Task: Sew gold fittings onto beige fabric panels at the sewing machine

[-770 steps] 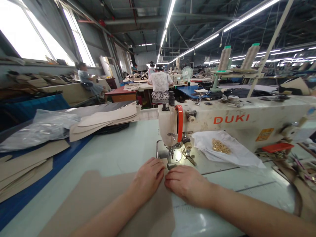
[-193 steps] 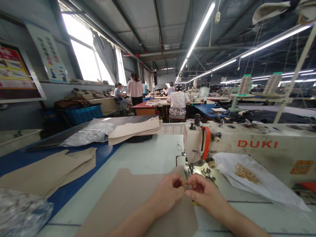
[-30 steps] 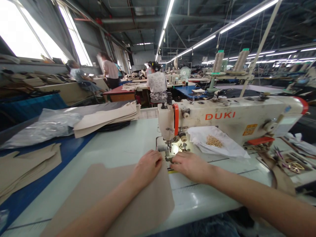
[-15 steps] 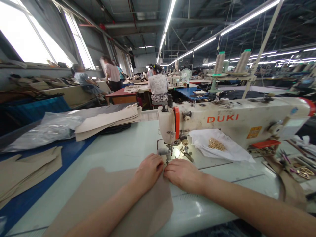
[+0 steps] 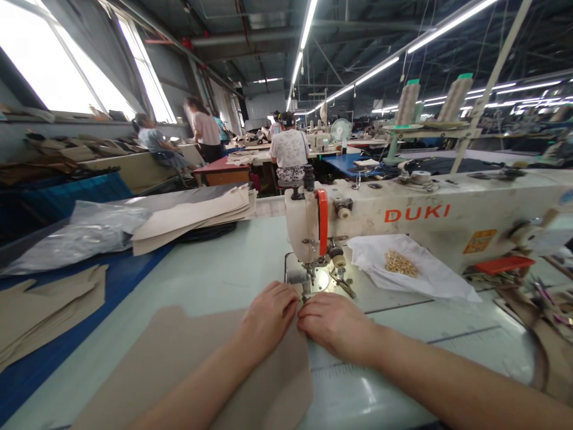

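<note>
A large beige fabric piece (image 5: 188, 352) lies flat on the pale machine table under my left forearm. My left hand (image 5: 271, 313) is closed at its upper right corner, fingers bent and thumb pressed in. Beside it, my right hand (image 5: 333, 325) has its fingers curled together at the same edge, the fingertips of both hands nearly meeting. Just beyond them is the needle and presser foot area of the sewing machine (image 5: 313, 278), with its metal plate lit. My fingers hide the fabric edge and anything small pinched there.
A white sheet (image 5: 434, 280) with gold-coloured metal pieces (image 5: 400, 263) rests right of the needle. Stacked beige pieces (image 5: 197, 218), a clear plastic bag (image 5: 85, 233) and more beige pieces (image 5: 54, 304) lie to the left. Thread cones (image 5: 407, 104) stand behind. Several people work farther back.
The view has shifted slightly, so the machine appears a little farther right. Both hands stay at the fabric corner by the needle, almost unmoved.
</note>
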Demonstrator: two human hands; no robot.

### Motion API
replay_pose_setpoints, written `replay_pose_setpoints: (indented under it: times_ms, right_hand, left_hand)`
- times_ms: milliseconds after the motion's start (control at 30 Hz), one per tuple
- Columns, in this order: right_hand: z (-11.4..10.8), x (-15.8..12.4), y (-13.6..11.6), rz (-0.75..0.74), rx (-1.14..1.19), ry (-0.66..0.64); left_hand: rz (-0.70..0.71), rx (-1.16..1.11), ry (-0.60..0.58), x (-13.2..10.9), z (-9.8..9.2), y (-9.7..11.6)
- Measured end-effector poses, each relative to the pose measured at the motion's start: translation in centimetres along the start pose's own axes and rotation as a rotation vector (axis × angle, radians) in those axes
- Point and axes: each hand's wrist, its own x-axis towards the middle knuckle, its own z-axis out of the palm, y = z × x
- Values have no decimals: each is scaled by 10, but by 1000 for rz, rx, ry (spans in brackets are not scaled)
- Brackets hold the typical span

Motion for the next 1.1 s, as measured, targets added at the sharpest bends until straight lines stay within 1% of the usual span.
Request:
replay_pose_setpoints:
  times_ms: [167, 267, 500, 633, 867, 1100]
  right_hand:
    - [3, 0, 0, 7, 3, 13]
    - [2, 0, -1, 11, 1, 9]
    - [1, 0, 0, 16, 28, 12]
    - [1, 1, -1, 30, 34, 14]
    - [-9, 6, -6, 127, 19, -32]
    - [-9, 5, -7, 170, 15, -1]
  left_hand:
    - [10, 8, 3, 0, 0, 0]
    - [10, 18, -4, 1, 0, 1]
    - [26, 21, 19, 0, 2, 0]
    - [-4, 20, -3, 0, 3, -1]
    - [-12, 13, -21, -2, 3, 0]
    - [-11, -33, -23, -3, -4, 4]
